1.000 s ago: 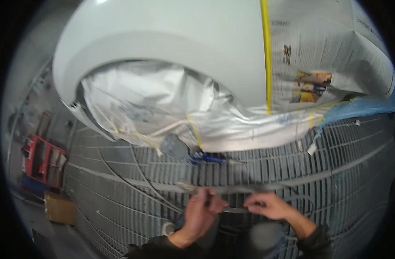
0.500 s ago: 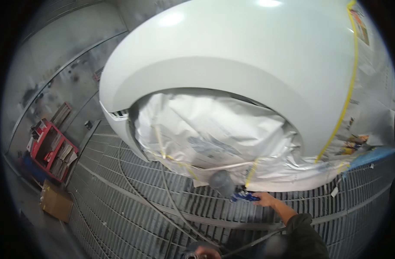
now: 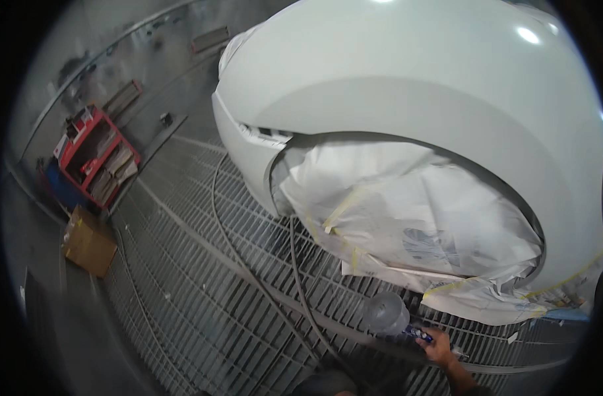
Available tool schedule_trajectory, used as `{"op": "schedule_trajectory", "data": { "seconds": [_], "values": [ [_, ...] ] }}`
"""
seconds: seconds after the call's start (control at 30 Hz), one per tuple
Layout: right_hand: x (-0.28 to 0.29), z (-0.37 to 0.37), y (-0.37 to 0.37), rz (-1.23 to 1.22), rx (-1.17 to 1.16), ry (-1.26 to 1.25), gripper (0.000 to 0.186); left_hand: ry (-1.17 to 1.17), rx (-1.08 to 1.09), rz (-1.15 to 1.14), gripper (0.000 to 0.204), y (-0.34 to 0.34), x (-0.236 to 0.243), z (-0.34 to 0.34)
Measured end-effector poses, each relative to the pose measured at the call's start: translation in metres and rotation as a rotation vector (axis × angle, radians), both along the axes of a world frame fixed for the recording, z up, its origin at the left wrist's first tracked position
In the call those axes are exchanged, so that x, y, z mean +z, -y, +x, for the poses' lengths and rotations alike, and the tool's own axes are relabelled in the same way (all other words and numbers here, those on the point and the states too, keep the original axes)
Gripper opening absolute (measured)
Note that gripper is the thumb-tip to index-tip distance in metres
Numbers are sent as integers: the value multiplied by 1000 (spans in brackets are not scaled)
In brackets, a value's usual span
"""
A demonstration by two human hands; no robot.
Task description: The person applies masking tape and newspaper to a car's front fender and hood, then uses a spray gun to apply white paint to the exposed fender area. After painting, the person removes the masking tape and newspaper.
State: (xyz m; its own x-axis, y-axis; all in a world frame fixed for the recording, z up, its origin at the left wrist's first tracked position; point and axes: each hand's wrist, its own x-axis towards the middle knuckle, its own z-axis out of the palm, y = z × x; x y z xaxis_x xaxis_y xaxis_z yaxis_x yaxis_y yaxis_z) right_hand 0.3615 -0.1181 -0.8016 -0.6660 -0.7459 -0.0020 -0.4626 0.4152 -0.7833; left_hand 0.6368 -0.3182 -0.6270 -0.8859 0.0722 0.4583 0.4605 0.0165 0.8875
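Observation:
My right hand (image 3: 437, 346) is closed on a blue spray gun (image 3: 420, 333) with a translucent grey cup (image 3: 384, 311) on top, over the metal floor grating (image 3: 176, 277). Above it is a white car body panel (image 3: 407, 66) with a curved wheel arch. Crinkled pale masking sheet (image 3: 380, 198) fills the arch, with yellow tape (image 3: 443, 290) along parts of it. A sliver of my left hand (image 3: 344, 393) shows at the bottom edge; its fingers are hidden.
Dark hoses (image 3: 239, 261) run over the grating. Along the left side are a red shelf unit (image 3: 107, 160) with papers, a blue object (image 3: 59, 178) behind it and a cardboard box (image 3: 90, 241). A grey booth wall (image 3: 77, 53) stands behind.
My right hand has taken hold of the spray gun that was lying by the masking. My left hand has dropped almost out of view, and the view has swung toward the left.

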Motion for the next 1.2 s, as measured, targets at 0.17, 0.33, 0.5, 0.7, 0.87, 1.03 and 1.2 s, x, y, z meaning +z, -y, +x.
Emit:
{"op": "schedule_trajectory", "data": {
  "seconds": [0.17, 0.33, 0.5, 0.7, 0.87, 1.03, 1.2],
  "values": [
    [126, 60, -26, 23, 15, 195, 33, 311, -268, -13, 39, 8, 10, 0],
    [189, 94, -48, -233, -317, 234, 41, 344, -399, 207, 52, 21, 45, -20],
    [231, 129, -64, -242, -561, 243, 32, 351, -178, 101, 44, 10, 77, -6],
    [308, 150, -94, -884, -675, 331, 12, 441, -31, -56, 39, -42, 103, -1],
    [421, 134, -102, -1116, -509, 348, 32, 307, 133, -147, 37, -80, 107, -11],
    [514, 130, -86, -1462, -127, 321, 32, 244, 133, 20, 32, -108, 133, -21],
    [543, 152, -86, -1492, -218, 229, 27, 79, 125, -37, 37, -130, 160, -19]
  ]
}}
